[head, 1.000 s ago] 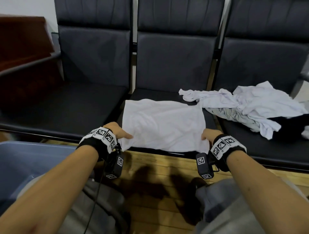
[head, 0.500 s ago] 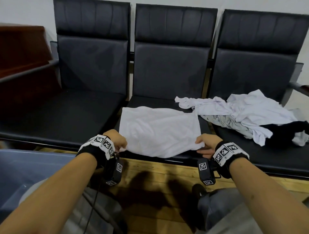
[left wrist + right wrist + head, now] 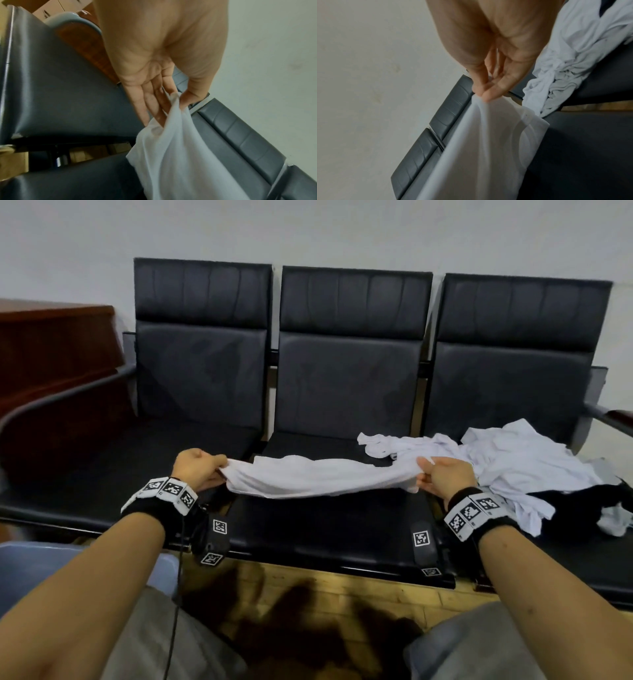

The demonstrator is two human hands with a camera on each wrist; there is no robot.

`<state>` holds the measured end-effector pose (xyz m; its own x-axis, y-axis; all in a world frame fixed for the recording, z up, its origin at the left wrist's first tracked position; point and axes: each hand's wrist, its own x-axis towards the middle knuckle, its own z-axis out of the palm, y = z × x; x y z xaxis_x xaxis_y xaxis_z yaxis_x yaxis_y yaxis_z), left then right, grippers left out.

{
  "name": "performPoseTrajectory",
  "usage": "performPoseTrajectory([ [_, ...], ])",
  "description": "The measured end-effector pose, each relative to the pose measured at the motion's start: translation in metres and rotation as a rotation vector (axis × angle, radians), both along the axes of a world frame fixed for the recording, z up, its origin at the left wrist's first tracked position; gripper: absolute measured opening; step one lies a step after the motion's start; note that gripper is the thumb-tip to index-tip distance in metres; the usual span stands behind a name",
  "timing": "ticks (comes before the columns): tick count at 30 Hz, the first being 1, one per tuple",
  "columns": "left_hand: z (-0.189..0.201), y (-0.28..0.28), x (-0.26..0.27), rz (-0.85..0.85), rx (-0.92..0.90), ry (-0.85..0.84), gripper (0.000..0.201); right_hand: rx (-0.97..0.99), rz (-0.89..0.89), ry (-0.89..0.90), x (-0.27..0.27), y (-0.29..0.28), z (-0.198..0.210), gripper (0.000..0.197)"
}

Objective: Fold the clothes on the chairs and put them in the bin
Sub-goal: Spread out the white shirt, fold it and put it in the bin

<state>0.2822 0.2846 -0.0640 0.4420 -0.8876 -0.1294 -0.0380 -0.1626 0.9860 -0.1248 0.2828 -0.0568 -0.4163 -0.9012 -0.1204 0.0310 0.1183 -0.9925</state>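
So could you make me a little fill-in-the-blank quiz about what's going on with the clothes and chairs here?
1. Both hands hold one ____ garment stretched between them.
2. The left hand and right hand hold it over the ____ of three chairs.
3. The pile of unfolded clothes lies on the ____ chair.

Missing words: white; middle; right

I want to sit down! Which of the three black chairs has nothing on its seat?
The left chair. The middle chair has the white cloth stretched over it, and the right chair holds the clothes pile.
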Motion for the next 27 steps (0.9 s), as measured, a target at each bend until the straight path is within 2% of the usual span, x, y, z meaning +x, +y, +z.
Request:
performPoseTrajectory([
  [3,0.012,-0.004,0.001,0.026,-0.116,0.022,0.024,-0.053,-0.117,0.241,-0.015,-0.005,0.012,0.019],
  [7,0.034,-0.018,0.001,0.08,-0.254,0.076,0.026,-0.17,-0.176,0.339,-0.025,-0.018,0.034,0.03],
  [11,0.067,-0.039,0.0,0.095,-0.343,0.056,0.024,-0.244,-0.192,0.396,-0.024,-0.033,0.063,0.03],
  [15,0.106,-0.062,-0.002,0.123,-0.425,0.004,0.022,-0.309,-0.235,0.343,-0.019,-0.047,0.1,0.028],
  [19,0.143,-0.082,0.004,0.149,-0.512,-0.049,0.023,-0.356,-0.13,0.017,-0.019,-0.068,0.127,0.022],
  [20,0.151,-0.086,0.005,0.154,-0.53,-0.069,0.023,-0.36,-0.122,-0.015,-0.018,-0.071,0.133,0.021],
  [23,0.167,-0.098,0.009,0.173,-0.572,-0.151,0.022,-0.379,-0.123,-0.01,-0.017,-0.085,0.144,0.021],
  [27,0.166,-0.119,0.011,0.15,-0.576,-0.276,0.023,-0.357,-0.136,0.04,-0.02,-0.102,0.141,0.023],
])
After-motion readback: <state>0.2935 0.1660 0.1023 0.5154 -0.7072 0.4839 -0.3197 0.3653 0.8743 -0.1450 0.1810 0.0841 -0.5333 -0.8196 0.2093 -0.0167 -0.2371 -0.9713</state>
